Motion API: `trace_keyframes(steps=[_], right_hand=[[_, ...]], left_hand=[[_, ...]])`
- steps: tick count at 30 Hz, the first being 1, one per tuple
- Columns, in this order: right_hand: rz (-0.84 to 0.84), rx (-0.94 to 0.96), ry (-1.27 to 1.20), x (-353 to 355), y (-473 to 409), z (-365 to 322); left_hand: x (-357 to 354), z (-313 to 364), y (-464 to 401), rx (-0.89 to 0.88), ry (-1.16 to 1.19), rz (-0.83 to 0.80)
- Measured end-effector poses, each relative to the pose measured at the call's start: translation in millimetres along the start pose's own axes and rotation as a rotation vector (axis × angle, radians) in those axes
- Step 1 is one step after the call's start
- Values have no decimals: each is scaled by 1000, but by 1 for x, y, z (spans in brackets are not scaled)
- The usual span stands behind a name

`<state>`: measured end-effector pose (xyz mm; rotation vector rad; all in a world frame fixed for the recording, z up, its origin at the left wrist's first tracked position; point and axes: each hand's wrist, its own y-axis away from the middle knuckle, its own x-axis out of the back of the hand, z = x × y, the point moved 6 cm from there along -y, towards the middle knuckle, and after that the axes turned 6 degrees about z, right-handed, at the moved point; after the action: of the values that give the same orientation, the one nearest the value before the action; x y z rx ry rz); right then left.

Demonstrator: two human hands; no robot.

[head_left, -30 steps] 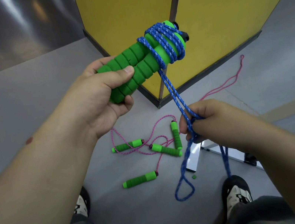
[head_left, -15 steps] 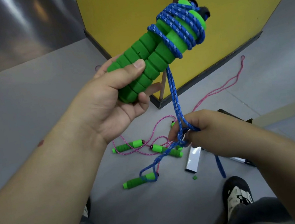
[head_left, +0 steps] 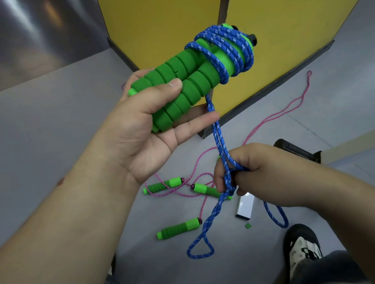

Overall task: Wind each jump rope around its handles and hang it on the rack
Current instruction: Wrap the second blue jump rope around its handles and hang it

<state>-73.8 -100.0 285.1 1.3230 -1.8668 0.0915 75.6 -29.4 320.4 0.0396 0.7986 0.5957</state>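
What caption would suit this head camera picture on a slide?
Left hand holds paired green handles while right hand feeds blue rope for winding; pink ropes lie on the floor.

I am holding the paired green handles [head_left: 180,88] in my left hand [head_left: 148,133], thumb on top, blue rope [head_left: 223,51] coiled round their far end. My right hand [head_left: 249,176] is gripping the hanging strands. Pink ropes [head_left: 202,179] are lying on the floor [head_left: 31,133].
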Motion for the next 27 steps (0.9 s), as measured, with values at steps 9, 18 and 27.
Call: trace_keyframes(steps=[9,18,27], right_hand=[[21,34,-5,1,3,-7],[65,-111,-93,4,-3,12],[123,-273,160,16,-7,50]], left_hand=[[-2,-3,-1,26,-62,-14],[6,13,0,-70,-179,74],[13,24,2,-120,-268,129]])
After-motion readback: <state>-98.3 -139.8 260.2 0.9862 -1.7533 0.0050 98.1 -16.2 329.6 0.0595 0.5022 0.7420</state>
